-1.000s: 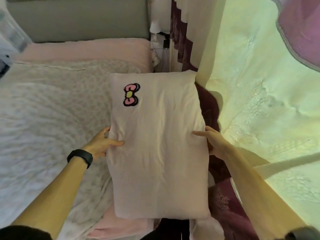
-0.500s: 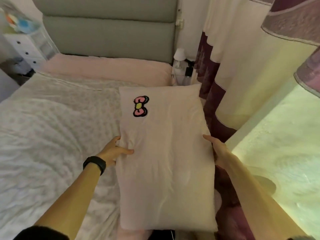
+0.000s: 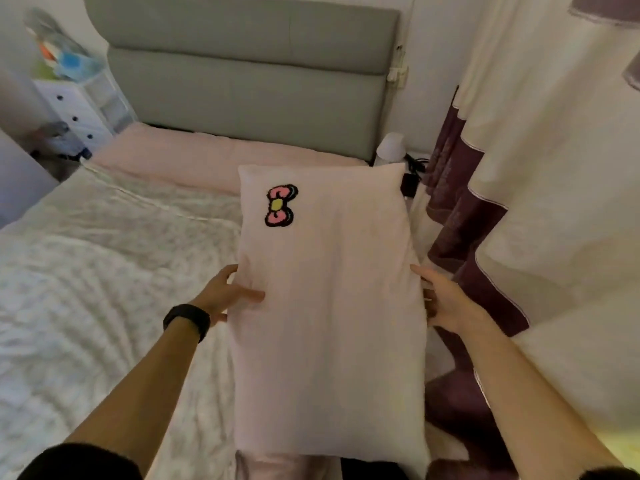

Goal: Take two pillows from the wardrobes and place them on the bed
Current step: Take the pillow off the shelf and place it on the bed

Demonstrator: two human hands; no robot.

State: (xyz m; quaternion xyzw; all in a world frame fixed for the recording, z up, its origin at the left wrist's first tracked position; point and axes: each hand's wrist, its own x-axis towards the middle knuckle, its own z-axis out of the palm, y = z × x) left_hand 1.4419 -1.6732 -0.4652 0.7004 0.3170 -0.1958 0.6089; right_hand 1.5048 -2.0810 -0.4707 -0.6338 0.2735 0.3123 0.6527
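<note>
A pale pink pillow (image 3: 332, 306) with a pink bow patch near its top left corner is held lengthwise in front of me, over the right edge of the bed (image 3: 104, 289). My left hand (image 3: 225, 294) grips its left edge, thumb on top. My right hand (image 3: 445, 301) holds the right edge, fingers reaching along and under the side. The bed carries a white textured cover and a pink strip along its head. No second pillow is in sight.
A grey padded headboard (image 3: 249, 81) stands behind the bed. Cream and maroon curtains (image 3: 519, 202) hang close on the right. A small white lamp (image 3: 391, 150) and dark cables sit between headboard and curtains. A white drawer unit (image 3: 79, 109) stands far left.
The view has lifted and turned left from the curtains toward the headboard. The pillow, still held in both hands, now points at the head of the bed.
</note>
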